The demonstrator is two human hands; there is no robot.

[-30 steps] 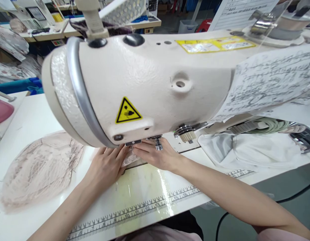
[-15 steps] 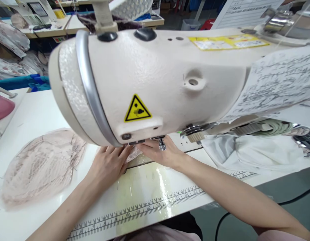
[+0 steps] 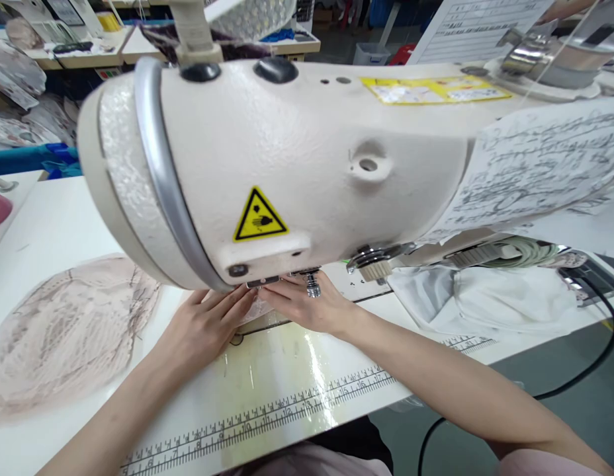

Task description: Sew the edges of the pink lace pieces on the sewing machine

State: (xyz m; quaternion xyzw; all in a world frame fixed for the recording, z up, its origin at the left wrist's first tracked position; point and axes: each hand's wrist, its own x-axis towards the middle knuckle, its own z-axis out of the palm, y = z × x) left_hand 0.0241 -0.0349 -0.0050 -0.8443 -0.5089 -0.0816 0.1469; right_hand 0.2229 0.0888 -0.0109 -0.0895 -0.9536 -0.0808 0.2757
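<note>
A cream sewing machine head with a yellow warning sticker fills the middle of the view. Under it, both of my hands lie on a small pale pink patterned fabric piece. My left hand rests flat with its fingers stretched toward the needle area. My right hand presses the same piece from the right, fingers together and flat. The fingertips and the needle are hidden by the machine head.
A stack of pink patterned fabric pieces lies at the left on the white table. White cloth is bunched at the right. A printed ruler runs along the table's front edge. A black cable hangs at right.
The view has shifted slightly left. Both hands stay pressed on the small fabric piece under the machine head, with little visible movement.
</note>
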